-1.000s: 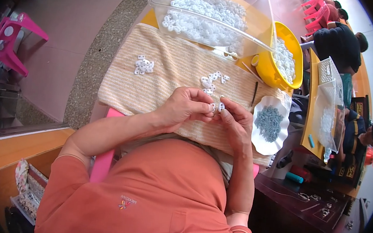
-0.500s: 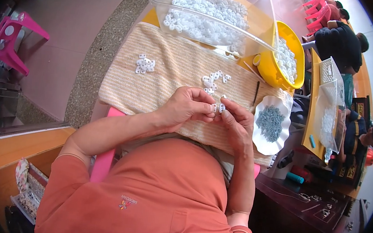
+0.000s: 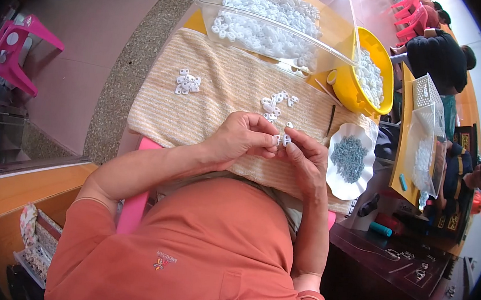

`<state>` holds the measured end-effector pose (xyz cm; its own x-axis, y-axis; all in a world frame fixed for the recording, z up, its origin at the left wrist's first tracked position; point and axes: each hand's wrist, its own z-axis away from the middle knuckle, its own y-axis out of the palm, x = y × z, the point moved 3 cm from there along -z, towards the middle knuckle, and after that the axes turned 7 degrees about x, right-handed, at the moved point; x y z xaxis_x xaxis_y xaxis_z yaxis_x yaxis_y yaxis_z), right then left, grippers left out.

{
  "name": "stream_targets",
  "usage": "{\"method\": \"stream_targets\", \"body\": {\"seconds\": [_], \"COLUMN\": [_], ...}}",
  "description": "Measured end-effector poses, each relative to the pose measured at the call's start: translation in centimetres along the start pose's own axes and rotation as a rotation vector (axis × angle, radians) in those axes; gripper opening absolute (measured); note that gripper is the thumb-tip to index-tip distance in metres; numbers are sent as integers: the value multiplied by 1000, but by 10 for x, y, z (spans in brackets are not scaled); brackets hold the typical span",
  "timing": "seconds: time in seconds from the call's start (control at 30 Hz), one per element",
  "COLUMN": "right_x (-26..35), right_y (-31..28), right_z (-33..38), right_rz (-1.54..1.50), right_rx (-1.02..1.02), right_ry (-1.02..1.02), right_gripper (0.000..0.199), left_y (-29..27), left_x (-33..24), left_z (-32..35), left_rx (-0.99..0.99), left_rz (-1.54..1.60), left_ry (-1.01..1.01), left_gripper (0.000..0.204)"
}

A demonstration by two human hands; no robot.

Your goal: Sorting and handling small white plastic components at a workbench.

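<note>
- Left hand (image 3: 241, 141), right hand (image 3: 303, 159): together, fingertips pinching small white rings (image 3: 281, 139).
- Loose rings (image 3: 277, 102): just beyond hands, on striped cloth (image 3: 222, 99).
- Grey bits dish (image 3: 350, 160): right of hands.
- Advice: align pieces squarely, grip lightly.

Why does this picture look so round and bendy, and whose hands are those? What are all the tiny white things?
The picture comes from a small camera worn on a person's head, looking down. Its wide lens bends straight edges, so everything looks round. No machine here: just a person in an orange shirt working with bare hands.

The left hand and the right hand meet in the middle, pinching small white pieces between the fingertips.

Under them lies a striped beige cloth. On it sit two little heaps of white pieces, one far left and one near the hands. Behind is a clear tub full of white pieces, a yellow bowl with more, and a white wavy dish of tiny grey parts.
</note>
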<state>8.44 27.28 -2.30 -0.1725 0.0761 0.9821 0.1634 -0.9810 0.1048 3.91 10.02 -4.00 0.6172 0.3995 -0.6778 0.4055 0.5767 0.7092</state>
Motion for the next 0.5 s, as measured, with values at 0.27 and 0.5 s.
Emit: {"method": "stream_targets", "body": {"seconds": [0.27,0.5], "right_x": [0,-1], "right_y": [0,0], "right_z": [1,1], "right_rz": [20,6], "right_rx": [-10,-5], "right_ry": [13,6], "right_gripper": [32,32], "left_y": [0,0], "left_x": [0,0], "left_z": [0,1], "left_rx": [-17,-13], "left_rz": [-10,-18], "left_ry": [-10,-14], "left_gripper": [15,15]}}
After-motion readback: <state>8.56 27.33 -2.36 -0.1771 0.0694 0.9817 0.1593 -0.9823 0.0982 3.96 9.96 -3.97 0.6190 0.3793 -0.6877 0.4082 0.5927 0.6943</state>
